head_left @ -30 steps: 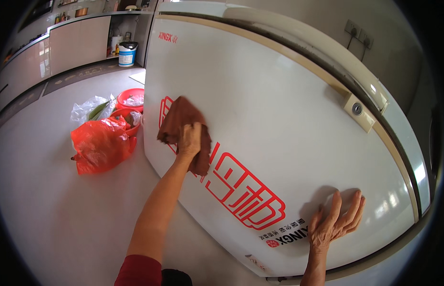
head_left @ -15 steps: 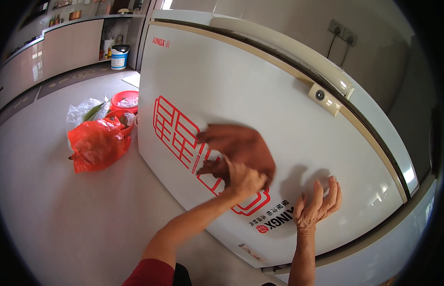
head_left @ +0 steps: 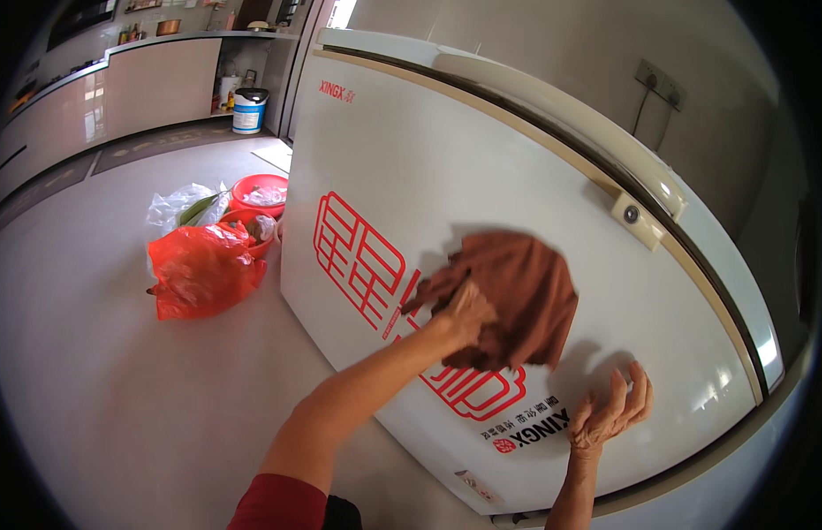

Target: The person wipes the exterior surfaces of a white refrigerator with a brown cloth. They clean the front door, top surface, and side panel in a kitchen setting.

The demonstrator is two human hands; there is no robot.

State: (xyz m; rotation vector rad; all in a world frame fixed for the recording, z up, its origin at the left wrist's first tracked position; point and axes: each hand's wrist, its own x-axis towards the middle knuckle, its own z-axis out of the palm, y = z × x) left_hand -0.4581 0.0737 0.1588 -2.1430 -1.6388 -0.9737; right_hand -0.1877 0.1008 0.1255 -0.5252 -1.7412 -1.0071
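While the left hand (head_left: 468, 320) is closed around a brown cloth (head_left: 530, 291), spread over the front of a white chest freezer (head_left: 411, 150) near mid-frame, the right hand (head_left: 609, 411), lower right, is empty and half open, fingers bent; whether it touches the freezer cannot be told. A red plastic bag (head_left: 203, 274) sits at left.

Cloth (head_left: 527, 296) before freezer (head_left: 481, 190), bags (head_left: 203, 274) left

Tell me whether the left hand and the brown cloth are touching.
Touching. The head view shows the left hand gripping the brown cloth, with fabric spreading out from the grasp on both sides.
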